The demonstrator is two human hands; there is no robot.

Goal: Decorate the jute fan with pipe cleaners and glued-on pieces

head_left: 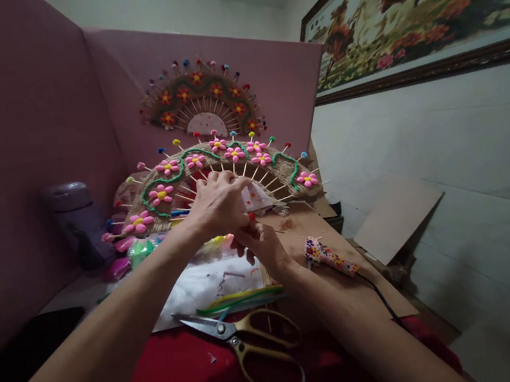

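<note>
Jute-faced fan [288,164] stands arched behind both hands, at the far side of the surface [153,371] and in front of the pink panel [285,81]. Progress, judged by eye: mostly complete. Flowers [160,194] and green trim [295,181] are on, white hub [259,198] is in place, most stick ends carry ball tips [176,142]. Remaining, apparently: bare sticks [324,182] at the right end, two, past the last blue tip. Right hand [267,247]: grip narrow, seemingly pinching one red ball [252,216] at the fingertips. Left hand [220,198]: in front of the hub, fingers bent; cannot tell whether its grip contains anything. Counts: fans, two, the rear fan [199,93] being against the panel; flowers, nine pink on the near fan, eight discernible on the rear; ball tips on the near fan, about fourteen, leftmost hard to separate; trim, about three visible runs; scissors [222,329], one pair; glue gun [329,258], one, on cardboard [375,295]; flask [71,212], one, at left; yellow and green strips [238,299], several, overlapping, no reliable count.
</note>
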